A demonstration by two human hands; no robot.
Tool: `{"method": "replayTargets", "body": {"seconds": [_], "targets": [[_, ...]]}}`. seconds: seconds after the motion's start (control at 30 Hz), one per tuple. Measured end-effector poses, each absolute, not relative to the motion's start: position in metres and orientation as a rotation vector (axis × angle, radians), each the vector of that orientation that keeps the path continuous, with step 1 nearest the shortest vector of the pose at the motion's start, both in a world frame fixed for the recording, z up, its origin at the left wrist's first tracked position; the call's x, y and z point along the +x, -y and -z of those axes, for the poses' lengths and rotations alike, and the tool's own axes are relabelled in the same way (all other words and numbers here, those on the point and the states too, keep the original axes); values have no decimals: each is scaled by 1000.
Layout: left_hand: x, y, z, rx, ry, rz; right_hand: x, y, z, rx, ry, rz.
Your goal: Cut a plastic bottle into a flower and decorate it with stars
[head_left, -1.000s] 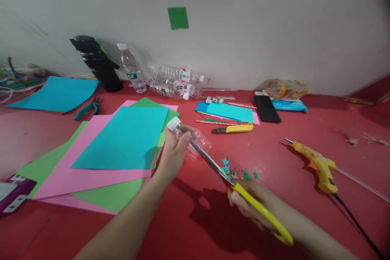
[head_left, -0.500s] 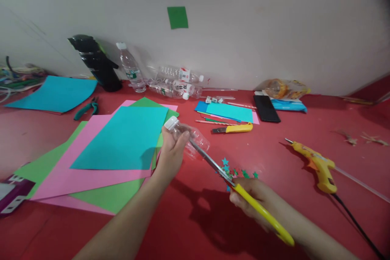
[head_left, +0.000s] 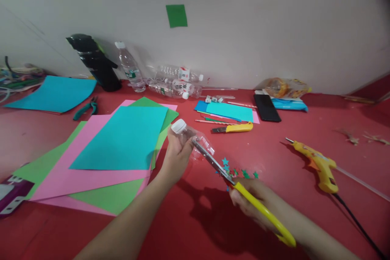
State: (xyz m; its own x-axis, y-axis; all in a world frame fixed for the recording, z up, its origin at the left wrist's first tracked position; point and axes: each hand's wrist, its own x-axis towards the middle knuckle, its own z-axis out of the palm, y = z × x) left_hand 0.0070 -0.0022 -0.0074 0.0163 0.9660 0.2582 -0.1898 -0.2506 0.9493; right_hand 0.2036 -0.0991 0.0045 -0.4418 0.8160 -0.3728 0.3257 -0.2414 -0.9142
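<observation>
My left hand (head_left: 176, 156) is closed around the neck end of a clear plastic bottle (head_left: 203, 145) with a white cap, tilted above the red table. In my right hand (head_left: 254, 197) is a pair of scissors (head_left: 258, 207) with yellow handles, the fingers wrapped round the grip. The metal blades reach up and left to the bottle's side, close to my left thumb. Whether they are cutting into the plastic cannot be made out. Beneath the blades lie small coloured star cut-outs (head_left: 243, 173), partly hidden by my right hand.
Coloured paper sheets (head_left: 122, 140) lie left of my hands, with green pliers (head_left: 86, 109) beyond. A yellow utility knife (head_left: 233, 128) and a black phone (head_left: 267, 108) lie ahead. A yellow glue gun (head_left: 317, 165) rests at right. Bottles (head_left: 175, 81) and a black flask (head_left: 97, 65) line the wall.
My left hand and the bottle have shifted slightly right and down, turning a little. The scissors' tips have moved slightly right with the bottle; my right hand has barely moved.
</observation>
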Motion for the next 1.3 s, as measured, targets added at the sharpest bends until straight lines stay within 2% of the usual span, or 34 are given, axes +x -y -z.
{"method": "replayTargets", "body": {"seconds": [0.27, 0.43, 0.67, 1.03, 1.23, 1.3], "targets": [[7, 0, 10, 1346, -915, -1462, 205, 97, 0, -1405, 1699, -1609], [4, -1, 16, 1414, -895, -1462, 207, 98, -2, -1433, 1568, -1859], [7, 3, 21, 1514, -887, -1401, 207, 98, -9, -1375, 1549, -1873], [6, 3, 23, 1519, -958, -1382, 203, 97, -3, -1417, 1631, -1671], [7, 2, 22, 1521, -892, -1396, 209, 98, -8, -1477, 1484, -1938], [5, 2, 24, 1537, -931, -1387, 210, 97, -4, -1496, 1515, -1899]]}}
